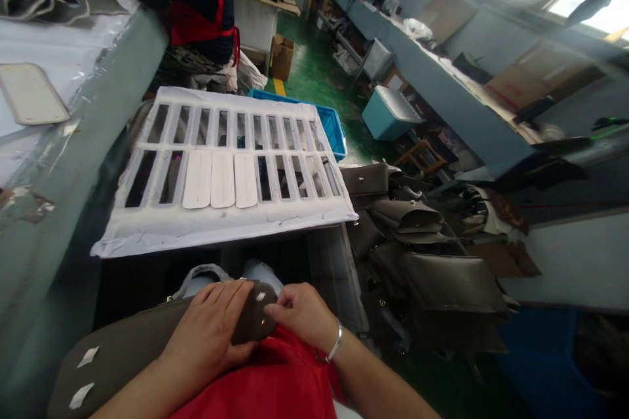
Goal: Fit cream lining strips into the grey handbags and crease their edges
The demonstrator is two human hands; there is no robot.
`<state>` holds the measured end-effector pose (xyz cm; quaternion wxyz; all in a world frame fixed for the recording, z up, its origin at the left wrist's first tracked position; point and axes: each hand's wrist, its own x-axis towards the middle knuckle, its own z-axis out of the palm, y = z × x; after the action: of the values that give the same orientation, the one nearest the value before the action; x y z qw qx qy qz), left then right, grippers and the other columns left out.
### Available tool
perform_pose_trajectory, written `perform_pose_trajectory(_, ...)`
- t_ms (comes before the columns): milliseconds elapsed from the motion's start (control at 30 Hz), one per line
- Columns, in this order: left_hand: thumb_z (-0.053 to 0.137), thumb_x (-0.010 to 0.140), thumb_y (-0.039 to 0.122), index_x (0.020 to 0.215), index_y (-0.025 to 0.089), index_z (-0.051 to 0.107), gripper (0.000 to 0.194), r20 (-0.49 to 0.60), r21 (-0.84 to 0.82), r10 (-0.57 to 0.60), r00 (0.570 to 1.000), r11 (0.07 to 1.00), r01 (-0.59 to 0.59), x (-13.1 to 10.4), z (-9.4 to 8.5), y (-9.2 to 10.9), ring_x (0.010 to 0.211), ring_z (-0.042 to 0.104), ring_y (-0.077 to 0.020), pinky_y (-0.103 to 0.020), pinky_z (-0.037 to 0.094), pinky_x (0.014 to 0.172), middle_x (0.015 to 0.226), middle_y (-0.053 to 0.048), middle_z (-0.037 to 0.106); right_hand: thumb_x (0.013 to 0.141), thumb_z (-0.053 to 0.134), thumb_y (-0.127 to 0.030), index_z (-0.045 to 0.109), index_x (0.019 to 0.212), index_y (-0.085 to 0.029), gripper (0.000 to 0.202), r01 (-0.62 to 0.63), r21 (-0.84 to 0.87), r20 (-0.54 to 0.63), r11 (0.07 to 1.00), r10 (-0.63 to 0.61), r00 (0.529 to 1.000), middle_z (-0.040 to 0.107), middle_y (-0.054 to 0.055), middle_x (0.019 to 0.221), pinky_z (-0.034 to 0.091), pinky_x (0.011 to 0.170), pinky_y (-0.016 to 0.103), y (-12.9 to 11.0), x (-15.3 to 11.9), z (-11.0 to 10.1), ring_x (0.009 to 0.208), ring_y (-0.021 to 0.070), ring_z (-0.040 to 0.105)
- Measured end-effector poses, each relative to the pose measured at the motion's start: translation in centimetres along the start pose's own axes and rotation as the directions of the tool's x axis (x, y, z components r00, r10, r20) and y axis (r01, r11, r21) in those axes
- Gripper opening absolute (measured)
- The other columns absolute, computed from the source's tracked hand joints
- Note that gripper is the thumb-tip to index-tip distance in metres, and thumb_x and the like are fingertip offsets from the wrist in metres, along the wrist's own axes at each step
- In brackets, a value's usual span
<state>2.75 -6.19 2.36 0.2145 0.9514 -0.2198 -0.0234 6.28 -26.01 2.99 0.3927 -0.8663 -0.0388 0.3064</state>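
A dark grey-brown leather bag (128, 334) lies across my lap, its long, rounded face turned up. White scraps of tape and small gold-coloured studs show near its ends. My left hand (211, 324) holds the bag near its right end, fingers over the face and thumb along the near side. At the bag's right tip, my right hand (297, 311) is closed in a pinch beside a stud; anything between those fingers is hidden. Beyond my hands stands a white slatted rack (221, 226) with three pale oblong pieces (223, 178) lying side by side on it.
Grey-brown bags (442, 275) are heaped on the right. A worktable (122, 59) runs along the left, bearing a pale oblong panel (34, 95). Another person in a red apron (196, 23) works there. A blue crate (334, 131) sits behind the rack.
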Motion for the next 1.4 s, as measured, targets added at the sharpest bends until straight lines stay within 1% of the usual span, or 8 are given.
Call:
perform_pose_trajectory(400,0.065,0.066,0.04,0.128,0.016,0.041,0.07,-0.007,0.006,0.068,0.998,0.998,-0.068,-0.7,-0.3,-0.6,0.115,0.044,-0.0291,-0.043,0.032,0.099,0.128,-0.013,0.049,0.074,0.061,-0.036,0.059,0.061,-0.016,0.024,0.074,-0.097,-0.012,0.993,-0.075,0.997,0.051,-0.004,0.054,0.025,0.045,0.019,-0.4,-0.2,-0.1,0.05,0.0068,0.043)
perform_pose_trajectory(533,0.06,0.074,0.033,0.122,0.024,0.048,0.051,0.015,-0.008,0.184,0.983,0.983,-0.184,-1.4,-0.5,-0.7,0.12,0.039,-0.0276,-0.044,0.029,0.102,0.132,-0.009,0.045,0.074,0.061,-0.038,0.059,0.062,-0.016,0.025,0.08,-0.097,-0.013,0.992,-0.082,0.997,0.051,-0.005,0.054,0.025,0.045,0.019,-0.3,-0.3,0.0,0.05,0.0069,0.043)
perform_pose_trajectory(733,0.063,0.068,0.026,0.11,0.024,0.055,0.043,0.026,-0.038,0.082,0.996,0.996,-0.081,-1.0,-0.6,0.3,0.118,0.042,-0.0291,-0.045,0.033,0.099,0.132,-0.012,0.044,0.073,0.062,-0.037,0.057,0.06,-0.016,0.026,0.064,-0.085,-0.03,0.994,-0.067,0.997,0.05,-0.005,0.053,0.025,0.044,0.019,-0.4,-0.3,0.2,0.049,0.0068,0.042)
perform_pose_trajectory(967,0.061,0.067,0.021,0.115,0.026,0.05,0.05,0.082,-0.069,0.051,0.995,0.997,-0.045,-0.7,-0.5,0.2,0.115,0.043,-0.029,-0.046,0.032,0.098,0.129,-0.01,0.046,0.073,0.06,-0.038,0.054,0.062,-0.015,0.026,-0.025,-0.008,0.011,1.0,0.025,1.0,0.048,-0.004,0.052,0.022,0.041,0.019,0.0,0.0,0.2,0.046,0.007,0.04)
perform_pose_trajectory(1133,0.068,0.063,0.026,0.114,0.023,0.051,0.053,0.094,-0.09,0.016,0.995,0.996,-0.007,-0.6,-0.4,0.3,0.114,0.043,-0.0298,-0.046,0.031,0.099,0.127,-0.012,0.046,0.073,0.058,-0.037,0.047,0.061,-0.016,0.026,-0.073,0.079,0.072,0.994,0.067,0.995,0.043,-0.006,0.049,0.023,0.04,0.019,-0.7,0.3,0.3,0.042,0.0064,0.036)
perform_pose_trajectory(1233,0.072,0.061,0.039,0.116,0.022,0.048,0.062,0.092,-0.122,0.056,0.994,0.992,-0.045,-1.0,-1.4,0.0,0.119,0.04,-0.0311,-0.047,0.028,0.102,0.132,-0.013,0.042,0.073,0.056,-0.041,0.043,0.061,-0.018,0.029,-0.065,0.087,0.104,0.994,0.056,0.993,0.041,-0.006,0.05,0.023,0.039,0.02,-1.0,0.8,0.4,0.042,0.0067,0.035)
perform_pose_trajectory(1333,0.064,0.069,0.051,0.117,0.023,0.048,0.058,-0.024,-0.151,0.023,0.999,0.988,-0.026,-3.1,-3.4,-1.1,0.124,0.035,-0.0294,-0.049,0.023,0.106,0.137,-0.012,0.039,0.074,0.053,-0.045,0.041,0.061,-0.019,0.031,-0.048,0.033,0.132,0.998,0.043,0.99,0.04,-0.006,0.05,0.025,0.038,0.02,-0.8,1.4,0.2,0.043,0.0077,0.035)
perform_pose_trajectory(1400,0.06,0.076,0.044,0.111,0.023,0.051,0.042,-0.195,-0.148,-0.162,0.967,0.98,0.134,-6.0,-4.9,-2.4,0.117,0.042,-0.0261,-0.045,0.029,0.102,0.126,-0.009,0.049,0.076,0.051,-0.046,0.044,0.067,-0.019,0.03,-0.033,-0.01,0.138,0.999,0.034,0.99,0.045,-0.004,0.053,0.032,0.041,0.021,-0.7,1.5,-0.3,0.046,0.0099,0.042)
